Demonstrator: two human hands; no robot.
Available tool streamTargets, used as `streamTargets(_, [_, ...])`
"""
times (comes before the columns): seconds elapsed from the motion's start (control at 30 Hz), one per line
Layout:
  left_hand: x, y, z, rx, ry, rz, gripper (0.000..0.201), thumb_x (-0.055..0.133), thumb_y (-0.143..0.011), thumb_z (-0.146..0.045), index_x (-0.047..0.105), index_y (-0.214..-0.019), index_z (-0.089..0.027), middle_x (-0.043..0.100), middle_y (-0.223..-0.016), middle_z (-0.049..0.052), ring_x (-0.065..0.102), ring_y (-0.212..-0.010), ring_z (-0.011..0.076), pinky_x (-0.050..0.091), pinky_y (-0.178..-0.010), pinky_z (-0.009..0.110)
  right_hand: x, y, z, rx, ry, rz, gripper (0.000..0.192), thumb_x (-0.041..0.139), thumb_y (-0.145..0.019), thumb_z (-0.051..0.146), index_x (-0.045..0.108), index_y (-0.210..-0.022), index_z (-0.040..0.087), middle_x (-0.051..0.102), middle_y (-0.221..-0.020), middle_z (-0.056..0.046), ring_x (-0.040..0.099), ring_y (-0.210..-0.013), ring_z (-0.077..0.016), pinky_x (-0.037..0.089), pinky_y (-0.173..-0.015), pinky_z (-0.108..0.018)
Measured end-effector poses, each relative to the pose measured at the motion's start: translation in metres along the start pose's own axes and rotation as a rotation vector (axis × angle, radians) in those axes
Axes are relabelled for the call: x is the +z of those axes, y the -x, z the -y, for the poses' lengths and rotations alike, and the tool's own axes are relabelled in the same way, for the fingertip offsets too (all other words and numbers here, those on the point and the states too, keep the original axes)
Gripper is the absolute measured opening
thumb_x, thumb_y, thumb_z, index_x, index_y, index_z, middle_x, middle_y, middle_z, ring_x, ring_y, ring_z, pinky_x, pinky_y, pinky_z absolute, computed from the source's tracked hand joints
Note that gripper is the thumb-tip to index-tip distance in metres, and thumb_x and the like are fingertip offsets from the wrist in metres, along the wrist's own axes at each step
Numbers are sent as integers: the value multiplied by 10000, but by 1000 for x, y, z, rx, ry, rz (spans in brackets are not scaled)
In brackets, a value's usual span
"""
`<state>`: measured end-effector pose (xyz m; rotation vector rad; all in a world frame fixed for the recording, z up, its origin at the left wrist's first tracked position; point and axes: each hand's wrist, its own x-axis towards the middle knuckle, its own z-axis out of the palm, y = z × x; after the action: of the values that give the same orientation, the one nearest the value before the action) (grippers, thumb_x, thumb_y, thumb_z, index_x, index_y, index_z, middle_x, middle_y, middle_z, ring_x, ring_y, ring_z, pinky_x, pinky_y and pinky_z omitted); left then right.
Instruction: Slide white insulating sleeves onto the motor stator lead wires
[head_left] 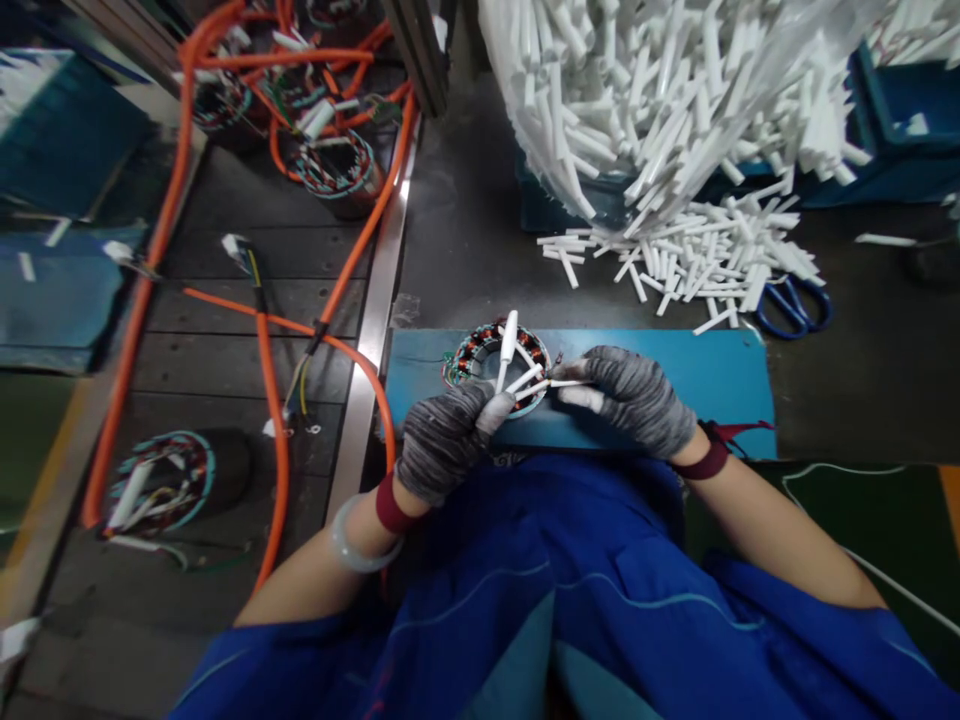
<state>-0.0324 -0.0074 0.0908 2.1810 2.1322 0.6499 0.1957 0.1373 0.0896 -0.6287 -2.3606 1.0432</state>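
Here, both gloved hands, left [442, 440] and right [634, 398], fingers pinched on perhaps three white sleeves [508, 340] over one stator [469, 358].

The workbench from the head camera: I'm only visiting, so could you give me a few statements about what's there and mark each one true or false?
1. Both hands wear grey knit gloves. True: the left hand and the right hand are gloved.
2. The round wound coil lies on a red mat. False: it lies on a blue mat.
3. White sleeves stick up from the coil between the two hands. True.
4. The scissors are in the right hand. False: they lie on the table beside the loose pile of white tubes.
5. The cables on the left are green. False: they are orange.
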Motion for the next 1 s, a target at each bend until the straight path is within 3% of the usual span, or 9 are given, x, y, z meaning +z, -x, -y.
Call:
streamTargets(0.1, [-2,-4,-1,29,-63,54,438,348,-1114,-365,753,-1072,-203,791,-946,85,750,-876,233,541,-717,323,0,-6,5,21,157,43,386,576,-1028,509,799,-1137,214,788,-967,-104,703,-873,-223,544,-825,-362])
streamTargets(0.2, [-8,-11,-10,-44,-162,200,416,403,-1099,-401,739,-1004,-176,770,-876,102,730,-804,250,474,-636,323,3,-14,6,192,-84,197,486,487,-1053,552,799,-968,189,735,-748,-50,652,-691,-173,521,-717,-313])
streamTargets(0.3, [-14,-16,-18,-29,-211,327,376,401,-1099,-361,730,-1087,-179,776,-968,120,733,-837,269,443,-616,333,8,-19,8,386,-302,319,626,336,-1090,552,750,-787,195,578,-522,12,548,-519,-143,482,-610,-289])
streamTargets(0.4, [-16,-18,-20,-6,-254,374,352,392,-1100,-307,717,-1178,-199,774,-1020,119,735,-855,272,436,-605,332,6,-16,12,388,-203,242,512,453,-1048,569,756,-856,203,691,-691,-28,625,-670,-169,504,-724,-320])
streamTargets(0.53, [-13,-20,-19,-71,-232,387,350,414,-1101,-342,719,-1095,-171,758,-942,112,721,-824,257,460,-649,336,-1,-15,14,328,-71,79,410,696,-900,575,771,-1008,187,766,-956,-88,671,-864,-219,504,-817,-358])
streamTargets(0.6, [-12,-22,-18,-83,-237,409,392,388,-1109,-374,719,-1069,-167,749,-911,111,719,-822,261,444,-648,336,1,-19,13,382,-184,165,450,593,-961,594,768,-875,188,731,-791,-64,637,-726,-186,502,-730,-336])
streamTargets(0.73, [-12,-21,-17,-65,-311,426,475,313,-1123,-412,708,-1061,-155,723,-863,113,699,-788,258,391,-622,329,14,-25,10,488,-378,365,709,318,-1050,667,677,-635,218,493,-449,16,460,-442,-133,432,-515,-295])
streamTargets(0.9, [-11,-16,-15,-51,-368,380,458,372,-1104,-471,702,-1043,-159,706,-832,107,655,-704,237,342,-585,320,2,-15,7,384,-293,132,382,672,-932,595,758,-1034,237,738,-770,2,645,-698,-154,524,-702,-291])
streamTargets(1.0, [-8,-17,-15,-114,-310,337,516,371,-1095,-530,709,-964,-164,694,-785,99,628,-645,224,339,-577,323,-6,-13,5,350,-324,87,338,705,-929,482,754,-1138,220,802,-974,-31,717,-857,-194,551,-813,-326])
